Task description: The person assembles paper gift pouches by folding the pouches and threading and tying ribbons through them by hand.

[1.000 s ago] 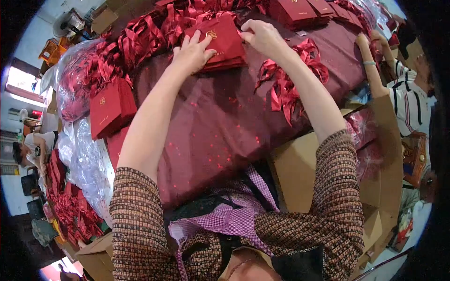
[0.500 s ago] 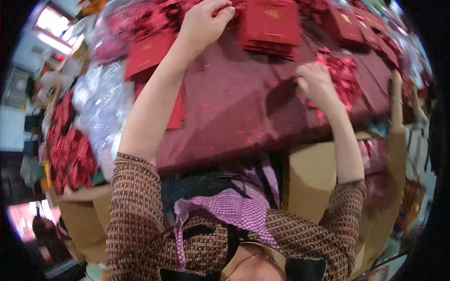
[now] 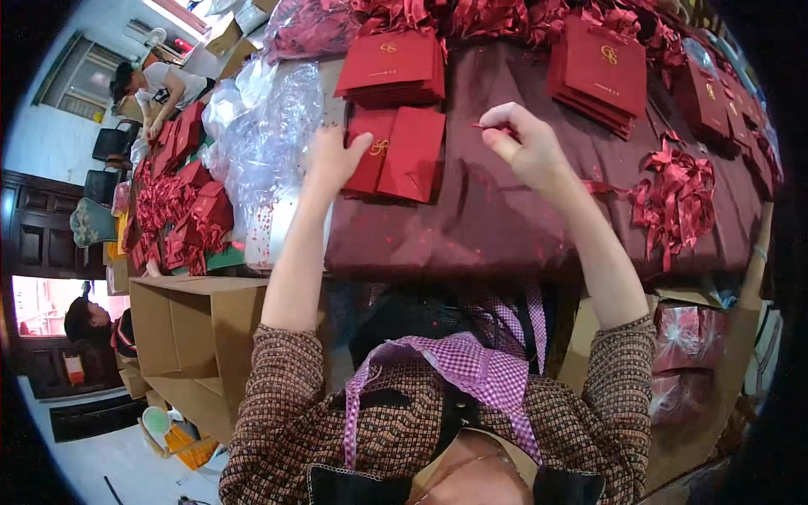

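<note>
My left hand is at the left edge of a flat red paper bag with a gold emblem. Its thumb is spread away from the fingers and over the bag. A second red bag lies right beside that one. To their right, above the maroon cloth, my right hand pinches a red ribbon; a short end sticks out at the fingertips and a tail shows behind the wrist. A tangled pile of red ribbons lies on the cloth to the right.
Stacks of red bags stand beyond my left hand and at the far right. Clear plastic wrapping heaps at the left. An open cardboard box stands below the table edge. A person works at the far left.
My view has swung to the left. My left hand has come back from the far side to the near bags. My right hand has left the ribbon pile, moving left with a ribbon.
</note>
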The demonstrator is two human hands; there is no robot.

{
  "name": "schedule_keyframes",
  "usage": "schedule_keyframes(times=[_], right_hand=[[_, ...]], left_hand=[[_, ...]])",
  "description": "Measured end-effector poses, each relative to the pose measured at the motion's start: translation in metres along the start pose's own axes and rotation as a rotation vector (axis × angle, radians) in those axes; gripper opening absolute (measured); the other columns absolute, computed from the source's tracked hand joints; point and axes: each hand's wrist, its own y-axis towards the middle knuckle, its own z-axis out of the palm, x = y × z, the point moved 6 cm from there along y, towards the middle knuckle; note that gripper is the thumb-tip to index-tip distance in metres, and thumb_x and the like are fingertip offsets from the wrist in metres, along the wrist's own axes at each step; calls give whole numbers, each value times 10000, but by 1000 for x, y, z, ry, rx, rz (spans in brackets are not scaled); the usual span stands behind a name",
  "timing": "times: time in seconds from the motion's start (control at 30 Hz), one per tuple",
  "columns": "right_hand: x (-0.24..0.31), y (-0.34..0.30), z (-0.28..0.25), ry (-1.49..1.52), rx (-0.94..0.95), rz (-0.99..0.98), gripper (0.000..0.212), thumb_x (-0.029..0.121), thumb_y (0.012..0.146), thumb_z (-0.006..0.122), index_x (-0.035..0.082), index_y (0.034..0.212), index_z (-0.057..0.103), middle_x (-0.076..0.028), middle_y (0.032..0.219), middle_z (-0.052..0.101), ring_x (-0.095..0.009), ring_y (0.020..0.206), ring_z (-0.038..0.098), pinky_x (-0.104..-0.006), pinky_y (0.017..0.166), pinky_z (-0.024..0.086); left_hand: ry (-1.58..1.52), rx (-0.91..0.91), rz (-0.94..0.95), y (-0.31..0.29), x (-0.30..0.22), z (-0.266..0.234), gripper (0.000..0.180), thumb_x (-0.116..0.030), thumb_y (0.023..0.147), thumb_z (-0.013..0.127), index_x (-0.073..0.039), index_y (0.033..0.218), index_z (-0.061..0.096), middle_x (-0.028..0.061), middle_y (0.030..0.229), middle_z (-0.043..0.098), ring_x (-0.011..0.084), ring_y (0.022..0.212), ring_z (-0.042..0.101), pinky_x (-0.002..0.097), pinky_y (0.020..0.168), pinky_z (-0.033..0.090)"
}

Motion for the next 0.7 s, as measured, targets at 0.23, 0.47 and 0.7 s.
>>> schedule_keyframes(times=[0.23,0.47,0.7], right_hand=[[-34,6,17,-7,77,91,127,95,871,625,8,958,593,-50,751,595,-108,717,516,-278,676,450],[-33,3,6,-12,84,64,125,76,863,631,20,971,598,13,781,574,-67,718,485,-228,664,428],[-34,-2,0,-88,87,82,182,147,829,657,38,970,620,-132,807,629,-235,739,602,-349,682,470]], left_hand=[[122,-119,94,-32,-37,3,508,-391,728,756,60,941,658,239,978,586,389,944,544,451,839,443],[66,-76,179,-59,-104,10,391,-302,732,749,16,906,601,168,1024,518,347,970,490,453,819,406],[-64,-36,205,-44,-119,19,371,-225,719,763,11,922,559,162,951,522,349,920,512,440,801,413]])
